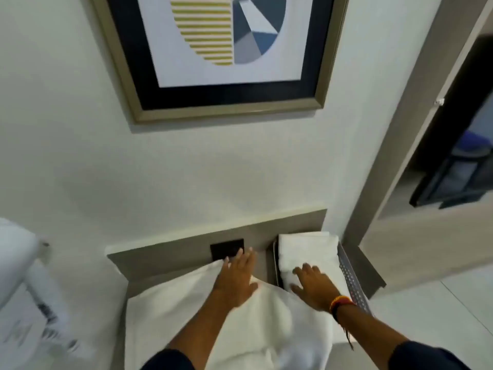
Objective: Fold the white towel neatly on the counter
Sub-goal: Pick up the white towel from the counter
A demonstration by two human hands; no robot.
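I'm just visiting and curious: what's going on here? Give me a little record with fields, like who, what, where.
who: a person, seen from their own head camera
job: folding a white towel
towel: spread on the counter, partly hanging toward the person
left hand: flat, open, pressing the towel's far edge
right hand: flat, open, resting at the edge of folded towels
folded towels: lying in a perforated tray right of the towel
wall: framed picture above, dark socket plate behind the left hand

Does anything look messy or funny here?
Not really. The towel on the counter is rumpled and spills over its front edge, only because it isn't folded yet. The folded towels in the tray look tidy.
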